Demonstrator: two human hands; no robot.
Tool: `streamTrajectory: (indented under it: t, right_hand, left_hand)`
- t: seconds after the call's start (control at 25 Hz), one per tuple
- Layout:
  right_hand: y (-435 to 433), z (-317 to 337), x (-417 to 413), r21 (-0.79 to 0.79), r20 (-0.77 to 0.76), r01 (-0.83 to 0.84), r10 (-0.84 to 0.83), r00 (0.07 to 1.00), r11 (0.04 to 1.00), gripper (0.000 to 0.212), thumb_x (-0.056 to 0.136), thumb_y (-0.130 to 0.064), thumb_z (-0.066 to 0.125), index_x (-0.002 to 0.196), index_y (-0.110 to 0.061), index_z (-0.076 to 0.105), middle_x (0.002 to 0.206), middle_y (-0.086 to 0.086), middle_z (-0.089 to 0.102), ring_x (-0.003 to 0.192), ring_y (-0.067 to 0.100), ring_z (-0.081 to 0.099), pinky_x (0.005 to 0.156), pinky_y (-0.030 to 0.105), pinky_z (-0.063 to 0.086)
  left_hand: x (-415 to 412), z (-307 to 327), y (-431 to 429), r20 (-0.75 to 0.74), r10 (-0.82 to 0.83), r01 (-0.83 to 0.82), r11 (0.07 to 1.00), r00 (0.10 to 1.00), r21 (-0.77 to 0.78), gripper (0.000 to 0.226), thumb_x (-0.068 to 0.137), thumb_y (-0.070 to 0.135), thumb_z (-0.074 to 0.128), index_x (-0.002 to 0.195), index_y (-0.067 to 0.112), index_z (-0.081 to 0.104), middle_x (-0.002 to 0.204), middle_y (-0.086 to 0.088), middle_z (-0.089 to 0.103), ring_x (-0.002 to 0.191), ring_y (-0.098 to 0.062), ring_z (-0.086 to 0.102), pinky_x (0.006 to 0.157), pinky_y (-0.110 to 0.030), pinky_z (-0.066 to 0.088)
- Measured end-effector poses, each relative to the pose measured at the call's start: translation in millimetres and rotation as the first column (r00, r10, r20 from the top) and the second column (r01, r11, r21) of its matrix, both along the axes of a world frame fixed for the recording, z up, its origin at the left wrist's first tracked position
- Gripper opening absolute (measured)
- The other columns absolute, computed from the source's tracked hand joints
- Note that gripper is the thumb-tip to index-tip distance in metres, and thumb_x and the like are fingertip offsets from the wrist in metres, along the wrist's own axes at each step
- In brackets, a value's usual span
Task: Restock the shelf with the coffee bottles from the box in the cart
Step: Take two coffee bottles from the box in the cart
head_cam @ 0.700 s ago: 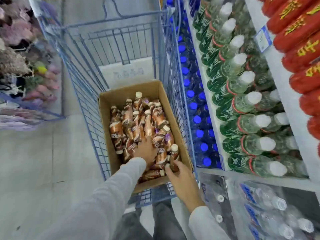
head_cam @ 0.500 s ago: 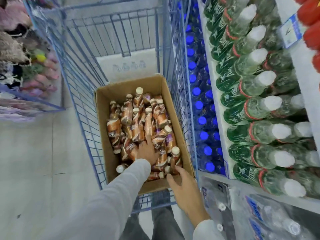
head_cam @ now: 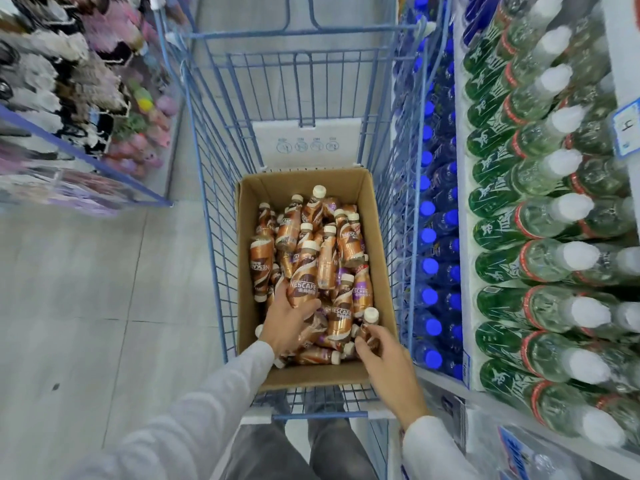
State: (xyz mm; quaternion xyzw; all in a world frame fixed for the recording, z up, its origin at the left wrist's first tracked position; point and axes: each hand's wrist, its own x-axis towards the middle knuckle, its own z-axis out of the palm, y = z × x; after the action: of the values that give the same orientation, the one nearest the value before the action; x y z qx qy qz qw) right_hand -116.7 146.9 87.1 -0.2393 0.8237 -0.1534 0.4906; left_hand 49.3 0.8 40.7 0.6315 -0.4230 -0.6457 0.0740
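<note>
Corrugated cardboard box sitting in blue wire cart, holding heaped glossy brown coffee bottles, cream-capped. Left hand wrapping thumb and fingers round central bottle base; right hand fingers curling round corner bottle, box's near right corner.

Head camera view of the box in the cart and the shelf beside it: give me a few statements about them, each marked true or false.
1. The cardboard box sits inside the blue wire cart. True.
2. The coffee bottles stand upright in neat rows. False: they lie jumbled in a heap.
3. The left hand grips a Nescafe bottle. True.
4. The right hand rests on the cart's rim. False: it is in the box, fingers curled round a white-capped bottle.
5. The green-labelled shelf bottles have blue caps. False: their caps are white.
</note>
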Motion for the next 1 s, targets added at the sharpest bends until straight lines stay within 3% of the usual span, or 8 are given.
streamTrajectory:
  t: [0.2,0.28,0.4,0.56,0.64,0.8,0.92,1.0]
  right_hand:
    - [-57.0,-15.4,13.5,-0.044,0.045,-0.068,0.070,0.997,0.997,0.055,0.093,-0.061,0.052,0.141,-0.035,0.051,0.144,-0.009,0.056,0.127,0.013,0.054,0.098,0.033,0.045]
    - [-86.3,-30.7,30.6,-0.042,0.099,-0.106,0.110,0.989,0.993,0.059,0.094,-0.056,0.055,0.145,-0.027,0.048,0.146,-0.003,0.055,0.131,0.018,0.052,0.103,0.036,0.044]
    - [-126.0,-62.3,55.6,0.047,0.167,-0.129,0.120,0.979,0.991,0.065,0.093,-0.046,0.060,0.148,-0.014,0.044,0.148,0.006,0.052,0.132,0.028,0.051,0.109,0.043,0.043]
    - [-151.8,-100.7,84.3,0.154,0.243,-0.116,0.076,0.967,0.981,0.075,0.092,-0.043,0.066,0.152,-0.008,0.038,0.151,0.011,0.050,0.134,0.032,0.050,0.110,0.039,0.038]
    - [-150.9,-116.7,98.6,0.180,0.211,-0.122,0.082,0.974,0.976,0.079,0.089,-0.045,0.070,0.151,-0.006,0.038,0.148,0.013,0.051,0.132,0.034,0.051,0.110,0.040,0.041]
    - [-150.6,-128.6,111.1,0.227,0.086,-0.232,0.218,0.972,0.946,0.079,0.090,-0.047,0.069,0.149,-0.007,0.037,0.152,0.014,0.042,0.132,0.038,0.049,0.110,0.048,0.042]
    - [-140.2,-103.9,108.3,0.131,0.263,-0.072,0.035,0.964,0.989,0.048,0.091,-0.039,0.070,0.125,-0.007,0.058,0.135,0.015,0.059,0.108,0.028,0.062,0.095,0.042,0.053]
    - [-120.1,-70.3,106.4,0.115,0.375,0.089,-0.126,0.919,0.989,0.043,0.091,-0.042,0.069,0.121,-0.013,0.058,0.118,0.003,0.066,0.097,0.018,0.063,0.090,0.039,0.054]
  left_hand:
    - [55.7,55.9,8.1,0.011,0.223,-0.221,0.972,0.975,-0.079,0.082,0.058,0.050,0.089,0.126,0.036,0.043,0.114,0.010,0.064,0.094,-0.004,0.070,0.070,-0.020,0.056]
    - [76.1,71.5,11.5,0.021,0.270,-0.266,0.958,0.963,-0.111,0.072,0.059,0.042,0.089,0.117,0.039,0.046,0.110,0.008,0.064,0.087,-0.002,0.071,0.060,-0.015,0.055]
    - [93.4,84.1,18.0,0.043,0.323,-0.318,0.944,0.946,-0.086,0.074,0.067,0.031,0.092,0.124,0.032,0.044,0.111,0.006,0.063,0.090,-0.009,0.069,0.058,-0.018,0.057]
    - [109.7,85.8,28.0,0.052,0.370,-0.364,0.927,0.928,-0.088,0.063,0.075,0.018,0.088,0.122,0.027,0.046,0.108,0.003,0.065,0.080,-0.005,0.072,0.056,-0.017,0.055]
    - [117.9,84.0,32.7,0.056,0.369,-0.363,0.926,0.928,-0.102,0.058,0.077,0.016,0.086,0.116,0.032,0.047,0.108,0.003,0.064,0.078,0.003,0.070,0.054,-0.014,0.054]
    - [126.6,84.0,35.0,0.053,0.373,-0.365,0.924,0.926,-0.118,0.067,0.074,0.020,0.088,0.125,0.029,0.045,0.110,0.003,0.064,0.082,-0.006,0.071,0.055,-0.014,0.054]
    - [133.2,87.1,34.2,0.040,0.343,-0.336,0.933,0.938,-0.129,0.063,0.073,0.021,0.090,0.117,0.035,0.047,0.108,0.004,0.064,0.080,0.005,0.069,0.055,-0.012,0.053]
    - [134.5,93.7,31.9,0.015,0.321,-0.316,0.940,0.947,-0.131,0.063,0.065,0.029,0.091,0.110,0.039,0.047,0.106,0.005,0.065,0.078,0.005,0.069,0.056,-0.012,0.053]
